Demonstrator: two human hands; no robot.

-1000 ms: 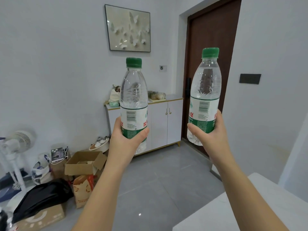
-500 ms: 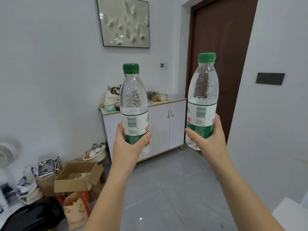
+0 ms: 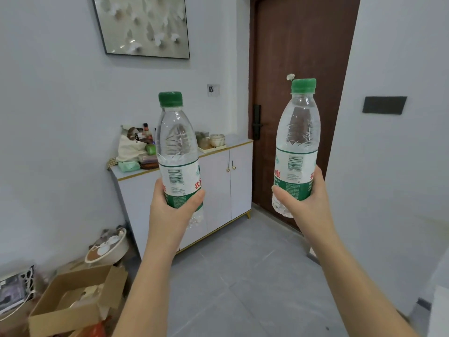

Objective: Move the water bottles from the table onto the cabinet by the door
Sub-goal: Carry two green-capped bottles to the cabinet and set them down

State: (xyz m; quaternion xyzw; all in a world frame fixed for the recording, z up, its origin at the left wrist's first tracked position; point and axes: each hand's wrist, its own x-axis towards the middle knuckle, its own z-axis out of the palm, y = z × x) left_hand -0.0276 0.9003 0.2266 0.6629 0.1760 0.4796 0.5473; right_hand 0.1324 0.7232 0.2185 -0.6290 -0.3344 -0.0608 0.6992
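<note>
Left hand grips left bottle; right hand grips right bottle. Cabinet top crowded: bag, jars. Box on floor.

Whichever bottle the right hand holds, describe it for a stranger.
Find the brown door. Before it, the right hand grips a green-capped water bottle. Unlike the other bottle in the left hand before the white cabinet, it is higher, against dark wood.

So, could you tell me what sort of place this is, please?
Probably a home's entrance hall: a dark brown wooden door, a white two-door cabinet cluttered with household items beside it, and a framed butterfly picture on the white wall.
</note>
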